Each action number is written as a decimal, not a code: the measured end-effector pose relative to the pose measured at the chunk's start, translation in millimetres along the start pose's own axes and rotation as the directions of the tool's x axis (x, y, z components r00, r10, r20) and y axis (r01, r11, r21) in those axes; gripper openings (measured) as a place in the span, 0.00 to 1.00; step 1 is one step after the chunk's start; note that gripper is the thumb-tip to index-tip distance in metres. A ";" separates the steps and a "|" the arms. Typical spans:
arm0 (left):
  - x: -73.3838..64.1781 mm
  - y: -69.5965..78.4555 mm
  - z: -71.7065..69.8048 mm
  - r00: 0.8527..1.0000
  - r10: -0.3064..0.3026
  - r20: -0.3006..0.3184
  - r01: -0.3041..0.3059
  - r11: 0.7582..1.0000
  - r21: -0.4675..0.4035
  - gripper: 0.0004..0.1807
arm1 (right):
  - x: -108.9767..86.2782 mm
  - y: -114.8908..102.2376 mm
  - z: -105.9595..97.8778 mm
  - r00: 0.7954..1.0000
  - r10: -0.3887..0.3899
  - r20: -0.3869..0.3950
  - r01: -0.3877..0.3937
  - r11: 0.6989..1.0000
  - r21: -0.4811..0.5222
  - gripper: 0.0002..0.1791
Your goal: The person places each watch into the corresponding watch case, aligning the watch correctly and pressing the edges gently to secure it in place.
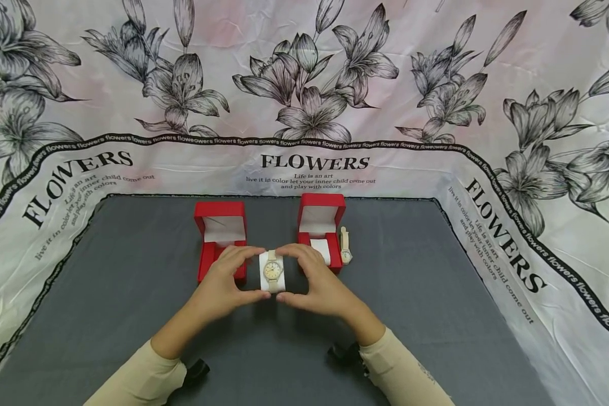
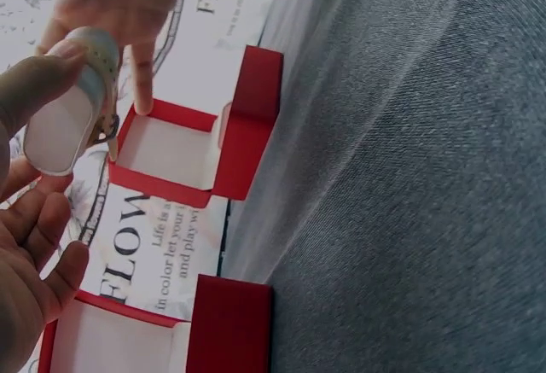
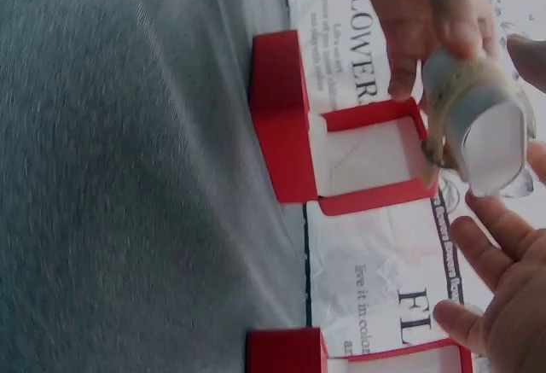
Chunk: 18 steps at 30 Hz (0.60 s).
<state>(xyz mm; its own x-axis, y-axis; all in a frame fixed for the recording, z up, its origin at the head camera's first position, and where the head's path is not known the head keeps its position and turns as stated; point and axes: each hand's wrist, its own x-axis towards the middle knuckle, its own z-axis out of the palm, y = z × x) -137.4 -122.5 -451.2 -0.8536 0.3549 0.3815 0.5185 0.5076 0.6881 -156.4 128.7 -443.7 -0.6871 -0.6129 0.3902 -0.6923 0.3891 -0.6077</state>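
A wristwatch (image 1: pixel 272 270) with a cream strap and a pale round dial is wrapped around a white cushion (image 1: pixel 264 280). Between thumb and fingers, my left hand (image 1: pixel 223 287) pinches the cushion's left part. From the other side my right hand (image 1: pixel 321 285) holds its right part, fingers at the far edge and thumb at the near edge. Both wrist views show the cushion's flat ends, raised off the table. Behind the left hand stands an open red box (image 1: pixel 220 208). Another open red box (image 1: pixel 322 201), with a white cushion (image 1: pixel 321 250) inside, stands behind the right hand.
A second cream-strapped watch (image 1: pixel 345 248) lies against the right side of the right box. Grey cloth (image 1: pixel 411 270) covers the table, bordered by a white floral print (image 1: pixel 314 169). Dark straps (image 1: pixel 195 372) hang by the wrists.
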 end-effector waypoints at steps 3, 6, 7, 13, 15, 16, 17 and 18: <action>-1.3 0.0 0.0 1.000 0.014 0.002 -0.014 1.000 0.005 0.43 | 0.5 -4.3 3.7 0.999 0.026 -0.023 -0.025 0.998 0.063 0.32; -2.0 0.4 1.5 0.999 0.032 0.002 -0.032 0.999 -0.009 0.43 | 0.7 -8.6 8.7 0.996 0.068 -0.065 -0.063 0.994 0.089 0.24; -2.0 0.6 2.2 0.999 0.040 0.000 -0.040 0.999 -0.013 0.43 | 0.7 -10.3 9.7 0.993 0.085 -0.078 -0.078 0.992 0.094 0.22; -1.4 1.7 7.1 0.998 0.057 0.011 -0.057 0.998 -0.022 0.43 | 1.0 -15.8 9.6 0.984 0.132 -0.124 -0.121 0.989 0.088 0.18; -0.8 2.0 8.2 0.998 0.054 0.023 -0.053 0.998 -0.029 0.42 | 1.3 -16.5 8.4 0.981 0.147 -0.123 -0.137 0.987 0.085 0.18; -0.4 2.0 8.6 0.998 0.055 0.029 -0.054 0.998 -0.035 0.42 | 1.3 -16.2 8.3 0.980 0.157 -0.124 -0.148 0.985 0.085 0.18; -0.2 1.9 9.0 0.998 0.058 0.033 -0.057 0.998 -0.036 0.42 | 1.2 -15.9 8.4 0.978 0.169 -0.122 -0.159 0.984 0.085 0.18; 0.0 1.9 9.1 0.998 0.059 0.038 -0.057 0.998 -0.032 0.42 | 1.0 -15.6 8.5 0.977 0.178 -0.118 -0.168 0.982 0.089 0.18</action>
<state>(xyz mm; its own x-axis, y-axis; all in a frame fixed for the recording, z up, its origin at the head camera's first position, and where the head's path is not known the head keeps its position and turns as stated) -136.0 -114.4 -455.5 -0.8191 0.4138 0.3972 0.5648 0.4608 0.6846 -144.4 116.2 -439.8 -0.8205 -0.4483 0.3547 -0.5445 0.4240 -0.7237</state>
